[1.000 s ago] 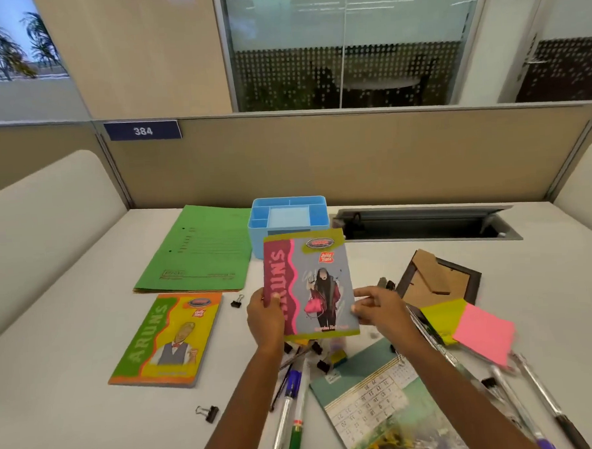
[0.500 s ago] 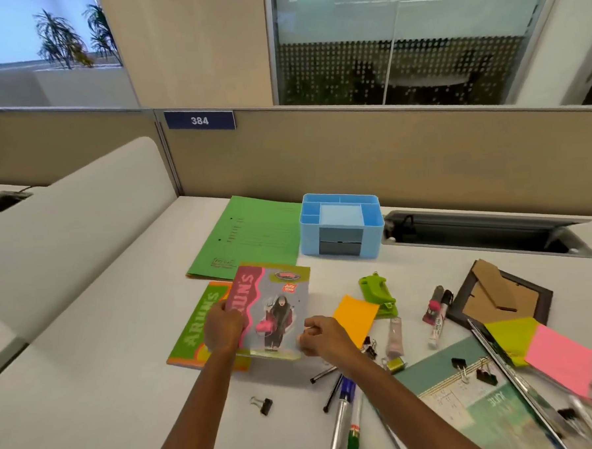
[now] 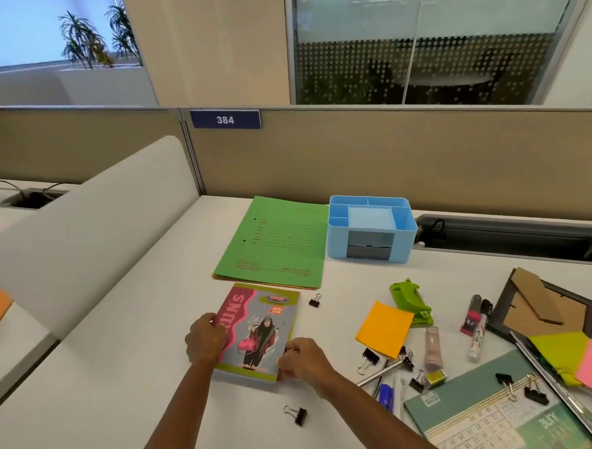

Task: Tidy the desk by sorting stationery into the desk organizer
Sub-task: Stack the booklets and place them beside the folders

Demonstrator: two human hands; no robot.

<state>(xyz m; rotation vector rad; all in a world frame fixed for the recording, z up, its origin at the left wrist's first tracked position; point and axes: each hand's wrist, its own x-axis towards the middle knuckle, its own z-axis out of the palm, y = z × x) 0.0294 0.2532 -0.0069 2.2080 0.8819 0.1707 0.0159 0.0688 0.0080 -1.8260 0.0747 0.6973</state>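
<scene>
A pink and grey notebook lies flat on the desk, on top of another notebook that it almost covers. My left hand grips its left edge. My right hand holds its lower right corner. The light blue desk organizer stands further back to the right, its compartments showing nothing inside. A green folder lies left of the organizer. An orange sticky pad, a green stapler, markers, pens and several binder clips are scattered to the right.
A picture frame lies face down at right, with yellow and pink sticky pads and a desk calendar in front of it. One binder clip lies near my right forearm. A cable slot opens behind the organizer. Partition walls bound the desk.
Both hands carried the pink notebook left from in front of the organizer and lowered it flat onto the other notebook. The camera view turned left.
</scene>
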